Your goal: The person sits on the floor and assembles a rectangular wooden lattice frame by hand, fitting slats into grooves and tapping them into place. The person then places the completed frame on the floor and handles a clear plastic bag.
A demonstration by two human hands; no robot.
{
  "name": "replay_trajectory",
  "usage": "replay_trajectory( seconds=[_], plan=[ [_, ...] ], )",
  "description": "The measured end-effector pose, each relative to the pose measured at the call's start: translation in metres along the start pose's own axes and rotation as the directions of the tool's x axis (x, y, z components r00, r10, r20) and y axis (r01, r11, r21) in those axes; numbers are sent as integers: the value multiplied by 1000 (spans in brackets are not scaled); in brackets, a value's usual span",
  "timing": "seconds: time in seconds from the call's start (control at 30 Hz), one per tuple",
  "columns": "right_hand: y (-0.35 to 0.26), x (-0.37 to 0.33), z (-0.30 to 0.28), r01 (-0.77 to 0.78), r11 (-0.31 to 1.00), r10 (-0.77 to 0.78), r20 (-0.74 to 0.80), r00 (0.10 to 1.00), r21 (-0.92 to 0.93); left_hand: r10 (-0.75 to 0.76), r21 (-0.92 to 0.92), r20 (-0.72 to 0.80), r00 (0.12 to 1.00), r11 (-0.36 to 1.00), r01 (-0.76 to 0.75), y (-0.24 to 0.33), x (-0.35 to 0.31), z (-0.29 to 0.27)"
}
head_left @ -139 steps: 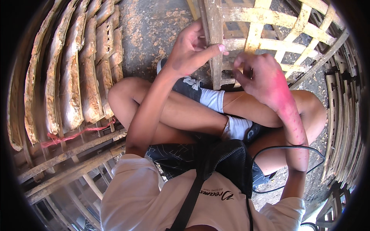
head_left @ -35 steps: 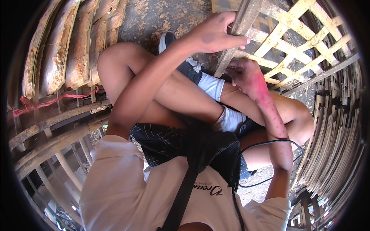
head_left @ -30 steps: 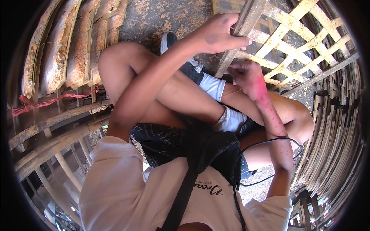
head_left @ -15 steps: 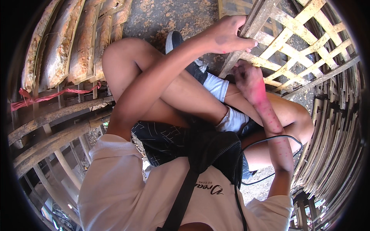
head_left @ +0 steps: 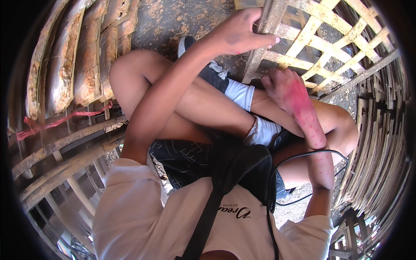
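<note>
A lattice panel (head_left: 308, 37) of pale crossed strips leans at the upper right, edged with a wooden bar (head_left: 255, 60). My left hand (head_left: 245, 32) is wrapped round this bar, thumb on the near face and the other fingers hidden behind it. Just below the panel's lower left corner is my right hand (head_left: 285, 89), its back turned up and marked pink-red. Its fingers are curled in, and whatever they hold, if anything, is hidden.
Slatted wooden boards (head_left: 86, 56) stand at the left, with a pink ribbon (head_left: 65, 119) tied across them. Stacked thin strips (head_left: 375, 151) fill the right side. My crossed legs (head_left: 208, 99) lie under my arms. A black cable (head_left: 303, 152) loops by my right forearm.
My right hand has rolled so more of its back shows, and it sits slightly lower against the panel. The left hand and the bar have shifted a little up and left in view.
</note>
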State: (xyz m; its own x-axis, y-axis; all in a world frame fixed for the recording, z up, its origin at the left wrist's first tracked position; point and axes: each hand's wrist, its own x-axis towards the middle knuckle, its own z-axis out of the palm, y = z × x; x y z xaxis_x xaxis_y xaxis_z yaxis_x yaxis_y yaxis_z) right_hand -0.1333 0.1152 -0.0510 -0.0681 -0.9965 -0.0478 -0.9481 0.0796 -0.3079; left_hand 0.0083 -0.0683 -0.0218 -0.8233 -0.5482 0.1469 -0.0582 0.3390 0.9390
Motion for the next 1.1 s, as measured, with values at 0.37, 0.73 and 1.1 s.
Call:
replay_trajectory(
  seconds=[0.37,0.73,1.1],
  plan=[
    [7,3,18,106,959,-46,-227,973,263,-164,-180,65,984,968,173,20,-1,2],
    [-13,12,5,-336,382,371,190,909,861,7,-88,74,997,996,-1,16,2,0],
    [-28,6,23,-205,-254,472,306,827,945,-36,-184,100,994,982,54,1,5,-2]
  ],
)
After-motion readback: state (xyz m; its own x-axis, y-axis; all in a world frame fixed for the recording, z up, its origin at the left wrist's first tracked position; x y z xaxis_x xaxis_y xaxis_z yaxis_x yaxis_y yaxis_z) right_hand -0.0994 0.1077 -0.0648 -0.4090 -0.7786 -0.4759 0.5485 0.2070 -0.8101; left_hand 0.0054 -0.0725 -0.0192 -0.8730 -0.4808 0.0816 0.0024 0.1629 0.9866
